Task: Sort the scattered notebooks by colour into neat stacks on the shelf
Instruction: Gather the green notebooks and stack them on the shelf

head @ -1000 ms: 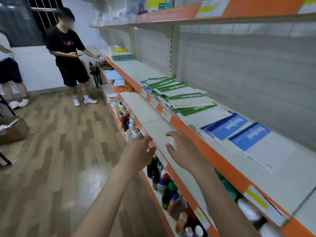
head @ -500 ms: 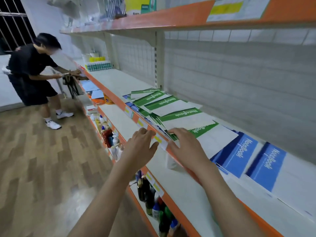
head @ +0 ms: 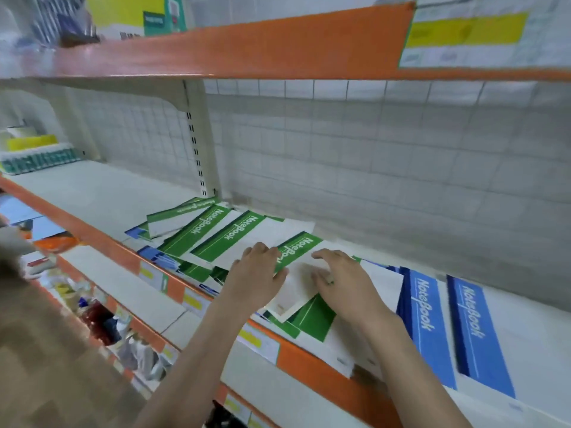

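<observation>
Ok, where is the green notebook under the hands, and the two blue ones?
green notebook (head: 298, 248): head view, green title band.
left blue notebook (head: 425, 307): head view, blue band.
right blue notebook (head: 474, 316): head view, blue band.

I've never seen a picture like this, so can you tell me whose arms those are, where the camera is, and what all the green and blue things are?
The arms belong to a person, not a machine. The camera sits on that person's head and looks down, so you see the picture as if through their eyes. The left hand and right hand both rest on a green notebook lying on a shop shelf with an orange edge. Neither hand is lifting it; how the fingers grip is hard to tell. More green notebooks lie fanned out untidily to the left, with some blue covers peeking from under them. Two blue notebooks lie side by side on the right. Bottles stand on a lower shelf.
</observation>
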A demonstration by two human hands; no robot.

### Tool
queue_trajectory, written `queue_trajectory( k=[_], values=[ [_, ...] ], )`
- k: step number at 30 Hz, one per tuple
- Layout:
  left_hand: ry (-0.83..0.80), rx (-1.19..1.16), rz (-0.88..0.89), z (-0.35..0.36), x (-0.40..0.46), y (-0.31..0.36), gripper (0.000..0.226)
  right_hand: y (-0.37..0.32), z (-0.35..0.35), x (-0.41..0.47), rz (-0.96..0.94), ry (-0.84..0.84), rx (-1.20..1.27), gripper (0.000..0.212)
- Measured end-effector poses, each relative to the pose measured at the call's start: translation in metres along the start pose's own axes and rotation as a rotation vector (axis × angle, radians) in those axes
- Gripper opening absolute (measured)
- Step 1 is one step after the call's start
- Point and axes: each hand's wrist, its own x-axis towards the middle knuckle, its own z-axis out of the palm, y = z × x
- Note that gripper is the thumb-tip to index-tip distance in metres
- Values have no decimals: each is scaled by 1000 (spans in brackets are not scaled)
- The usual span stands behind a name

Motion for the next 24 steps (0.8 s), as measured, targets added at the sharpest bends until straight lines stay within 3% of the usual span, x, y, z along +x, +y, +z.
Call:
queue_trajectory(
  k=[9, 16, 24],
  values=[
    [-224, 71, 218, 4, 68, -46, 50, -16, 36, 43, 234, 81, -74, 29],
    [-203, 110, 319, 10, 82, -59, 57, -29, 56, 51, 413, 143, -132, 24],
    [-207, -176, 291, 20, 92, -50, 62, -31, 53, 38, 485, 151, -124, 30]
  ],
)
